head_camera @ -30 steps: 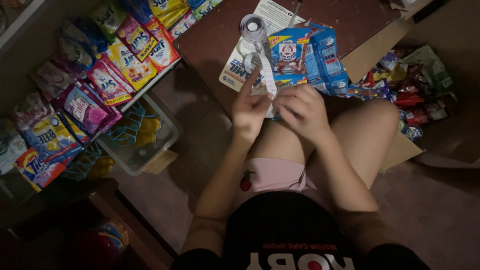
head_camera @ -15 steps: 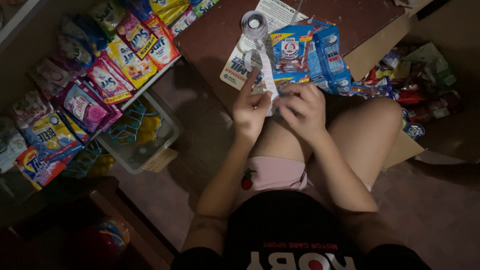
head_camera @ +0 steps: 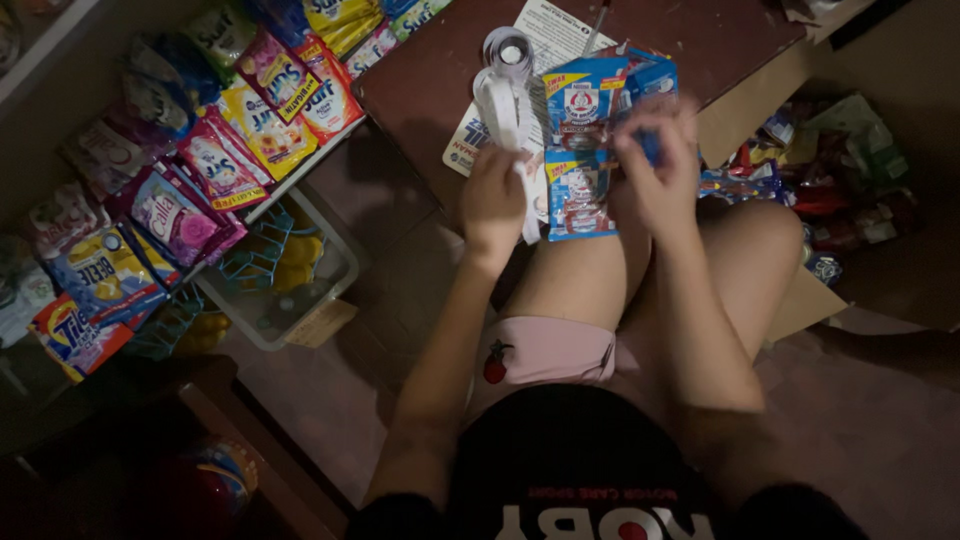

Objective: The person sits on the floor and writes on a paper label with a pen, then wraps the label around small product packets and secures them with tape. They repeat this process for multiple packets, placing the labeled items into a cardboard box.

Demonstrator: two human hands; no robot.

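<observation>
My left hand (head_camera: 492,200) is closed around a white hand-held labelling tool (head_camera: 505,120) that points away from me over a low brown table (head_camera: 430,80). A roll of white label tape (head_camera: 508,50) sits at the tool's far end. My right hand (head_camera: 655,165) is raised and blurred, its fingers pinching the edge of a strip of blue sachet packets (head_camera: 585,150) that lies over the table's near edge and my knee. The lower packets of the strip hang between my two hands.
Hanging strips of colourful detergent sachets (head_camera: 200,150) fill the left side. A clear plastic bin (head_camera: 280,280) with yellow items stands on the floor below them. A printed paper sheet (head_camera: 560,25) lies on the table. Cardboard and several loose snack packets (head_camera: 830,170) lie at right.
My right hand has lifted from my knee up to the blue packets. The left hand has kept its grip on the labelling tool, now held a little further from me.
</observation>
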